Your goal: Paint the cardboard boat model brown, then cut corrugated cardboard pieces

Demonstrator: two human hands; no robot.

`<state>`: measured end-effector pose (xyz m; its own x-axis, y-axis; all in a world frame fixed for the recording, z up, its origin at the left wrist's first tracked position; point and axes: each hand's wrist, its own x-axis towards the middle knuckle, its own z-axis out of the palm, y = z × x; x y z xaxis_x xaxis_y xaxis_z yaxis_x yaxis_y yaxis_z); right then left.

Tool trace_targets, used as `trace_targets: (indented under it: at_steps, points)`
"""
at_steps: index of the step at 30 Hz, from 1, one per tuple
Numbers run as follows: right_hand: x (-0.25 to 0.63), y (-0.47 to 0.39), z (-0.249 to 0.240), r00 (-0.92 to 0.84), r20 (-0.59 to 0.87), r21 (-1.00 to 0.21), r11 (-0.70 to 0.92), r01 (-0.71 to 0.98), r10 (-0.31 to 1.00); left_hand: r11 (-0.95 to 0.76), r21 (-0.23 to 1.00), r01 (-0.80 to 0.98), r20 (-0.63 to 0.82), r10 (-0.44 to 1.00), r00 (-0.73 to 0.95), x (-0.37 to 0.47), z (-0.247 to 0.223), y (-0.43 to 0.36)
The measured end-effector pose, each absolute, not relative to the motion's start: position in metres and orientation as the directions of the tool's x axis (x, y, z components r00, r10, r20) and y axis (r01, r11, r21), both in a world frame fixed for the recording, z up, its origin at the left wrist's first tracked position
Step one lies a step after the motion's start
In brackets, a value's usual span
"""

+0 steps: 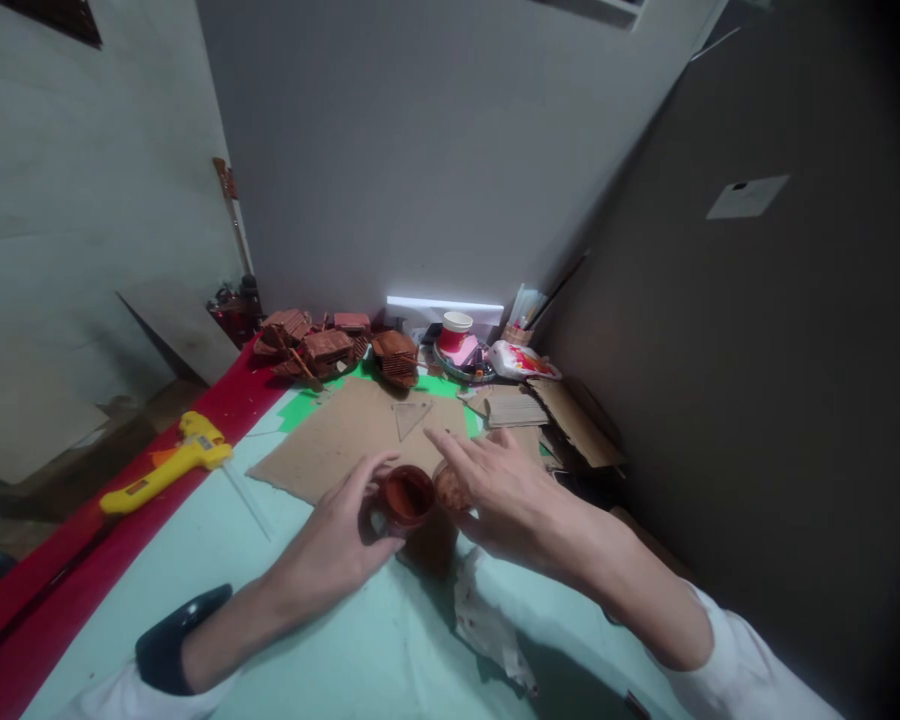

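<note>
A small round container with dark red-brown contents (407, 494) stands upright near the middle of the table. My left hand (345, 525) curls round its left side, fingers and thumb against it. Just to the right is a second round item, brownish and pale-rimmed (451, 488), held under the fingers of my right hand (495, 485). The two round items are side by side, close together. Behind them lies a brown cardboard sheet (322, 450) with a clear triangle (412, 418) on it.
A yellow glue gun (165, 470) lies on the red cloth (67, 600) at left. Red-brown stacked pieces (328, 348) line the back. A red and white cup (456, 330) stands on a round tray. Crumpled white tissue (487, 620) lies nearer me. Cardboard pieces (577, 425) lean at right.
</note>
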<state>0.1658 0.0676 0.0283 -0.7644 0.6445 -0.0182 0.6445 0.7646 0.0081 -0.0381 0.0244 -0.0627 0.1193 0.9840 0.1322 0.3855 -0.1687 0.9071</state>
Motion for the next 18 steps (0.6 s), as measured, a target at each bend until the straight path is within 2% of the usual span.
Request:
trace_targets:
  at_steps: [5,8,13,18]
  points:
    - [0.159,0.07,0.026,-0.778,0.006,0.08,0.775,0.627,0.629,-0.183,0.879,0.441,0.139,0.982,0.13,-0.039,-0.064,0.026]
    - [0.159,0.068,0.031,-0.791,0.017,0.058,0.789,0.612,0.612,-0.175,0.871,0.46,0.129,0.983,0.13,-0.04,-0.066,0.025]
    - [0.162,0.063,0.041,-0.81,0.061,-0.14,0.809,0.571,0.583,-0.198,0.851,0.486,0.15,0.979,0.137,-0.04,-0.068,0.024]
    - [0.163,0.064,0.038,-0.825,0.097,-0.316,0.804,0.504,0.556,-0.194,0.883,0.428,0.139,0.978,0.156,-0.039,-0.063,0.024]
